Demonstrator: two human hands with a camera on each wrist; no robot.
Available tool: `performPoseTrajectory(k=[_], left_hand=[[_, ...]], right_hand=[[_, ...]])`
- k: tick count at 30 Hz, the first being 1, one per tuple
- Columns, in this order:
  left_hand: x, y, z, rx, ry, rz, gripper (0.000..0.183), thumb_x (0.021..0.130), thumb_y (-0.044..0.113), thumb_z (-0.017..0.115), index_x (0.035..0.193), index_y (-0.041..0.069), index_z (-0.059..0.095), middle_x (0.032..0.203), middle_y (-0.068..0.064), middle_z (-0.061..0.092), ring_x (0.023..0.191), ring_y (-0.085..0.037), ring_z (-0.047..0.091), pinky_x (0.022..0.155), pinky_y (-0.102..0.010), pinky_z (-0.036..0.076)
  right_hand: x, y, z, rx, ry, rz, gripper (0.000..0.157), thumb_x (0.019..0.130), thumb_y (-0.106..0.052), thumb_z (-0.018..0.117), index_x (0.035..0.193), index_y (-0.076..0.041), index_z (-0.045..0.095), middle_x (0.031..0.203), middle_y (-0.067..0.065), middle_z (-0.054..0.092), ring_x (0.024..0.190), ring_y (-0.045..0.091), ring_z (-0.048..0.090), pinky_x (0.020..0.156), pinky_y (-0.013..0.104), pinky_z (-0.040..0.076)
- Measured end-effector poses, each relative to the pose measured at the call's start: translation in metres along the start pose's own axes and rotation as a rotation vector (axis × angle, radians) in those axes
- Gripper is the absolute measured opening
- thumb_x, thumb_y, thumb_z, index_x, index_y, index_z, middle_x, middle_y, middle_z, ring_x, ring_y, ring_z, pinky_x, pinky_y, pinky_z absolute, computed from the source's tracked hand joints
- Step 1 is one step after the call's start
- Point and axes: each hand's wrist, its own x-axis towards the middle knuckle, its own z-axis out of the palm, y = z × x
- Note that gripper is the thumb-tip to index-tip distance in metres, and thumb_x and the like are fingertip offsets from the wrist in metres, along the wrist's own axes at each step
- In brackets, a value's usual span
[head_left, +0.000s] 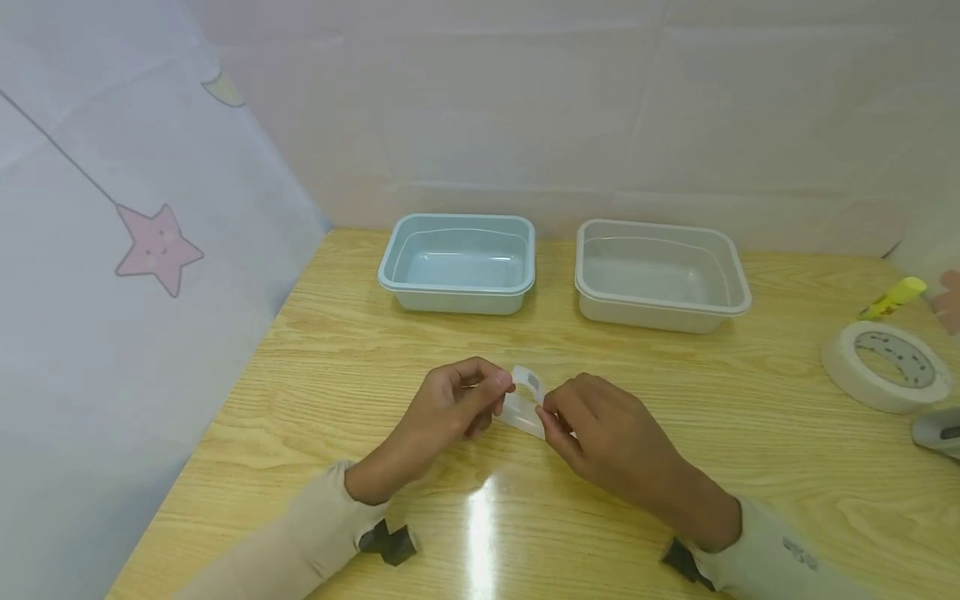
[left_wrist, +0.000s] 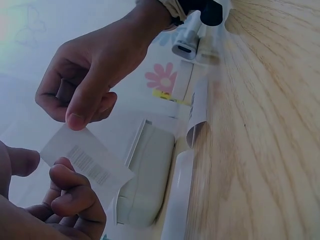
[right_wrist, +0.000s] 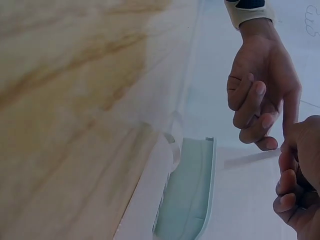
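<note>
Noted a light blue tub (head_left: 457, 301) and, to its right, a grey tub (head_left: 652, 317), upright and apart near the back of the table (head_left: 300, 392). Recorded a roll of white tape (head_left: 853, 379) lying flat at far right, with a yellow stick (head_left: 902, 292) just behind and a partly cropped grey object (head_left: 930, 430) in front. Observed a pink star (head_left: 159, 248) on the sheet (head_left: 67, 358) at left.

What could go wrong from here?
1. The label looks thin and both hands meet at it: the left hand and right hand could crease or tear it if they pull unevenly.
2. A curled printed strip sits on the table close by; a hand could brush it aside.
3. If the label is adhesive, which I can't tell, it might cling to fingertips.
</note>
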Motion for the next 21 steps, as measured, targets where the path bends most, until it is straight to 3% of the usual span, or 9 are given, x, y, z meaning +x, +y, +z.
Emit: performPoseTrajectory(k=[4, 11, 15, 21], left_hand=[[0.000, 0.000, -0.001, -0.001, -0.007, 0.004, 0.030, 0.101, 0.035, 0.063, 0.103, 0.005, 0.066, 0.079, -0.016, 0.056, 0.055, -0.014, 0.042, 0.048, -0.022, 0.033], [0.000, 0.000, -0.004, 0.036, -0.012, 0.031, 0.025, 0.100, 0.026, 0.063, 0.103, 0.001, 0.062, 0.077, -0.010, 0.057, 0.055, -0.013, 0.042, 0.048, -0.022, 0.033], [-0.001, 0.005, -0.008, 0.145, -0.019, 0.071, 0.016, 0.100, 0.021, 0.062, 0.100, 0.006, 0.063, 0.078, -0.013, 0.057, 0.057, -0.013, 0.044, 0.050, -0.023, 0.038], [0.000, 0.011, -0.016, 0.343, -0.075, 0.156, 0.007, 0.101, 0.020, 0.062, 0.098, 0.013, 0.064, 0.080, -0.002, 0.059, 0.062, -0.014, 0.050, 0.055, -0.026, 0.043]], right_hand=[[0.000, -0.001, 0.002, -0.060, -0.012, -0.061, 0.023, 0.104, -0.014, 0.050, 0.088, -0.002, 0.061, 0.076, 0.003, 0.057, 0.064, 0.016, 0.052, 0.055, 0.028, 0.048], [-0.001, -0.002, 0.004, -0.099, -0.065, -0.095, 0.026, 0.107, -0.018, 0.049, 0.092, -0.001, 0.064, 0.078, 0.004, 0.058, 0.069, 0.019, 0.058, 0.064, 0.031, 0.053], [0.000, 0.001, 0.005, -0.101, -0.094, -0.105, 0.032, 0.107, -0.027, 0.052, 0.095, -0.002, 0.066, 0.081, 0.003, 0.061, 0.072, 0.019, 0.061, 0.069, 0.031, 0.055], [-0.002, 0.008, 0.003, -0.073, -0.129, -0.067, 0.042, 0.103, -0.044, 0.055, 0.096, -0.004, 0.066, 0.082, 0.002, 0.063, 0.068, 0.015, 0.058, 0.063, 0.028, 0.053]])
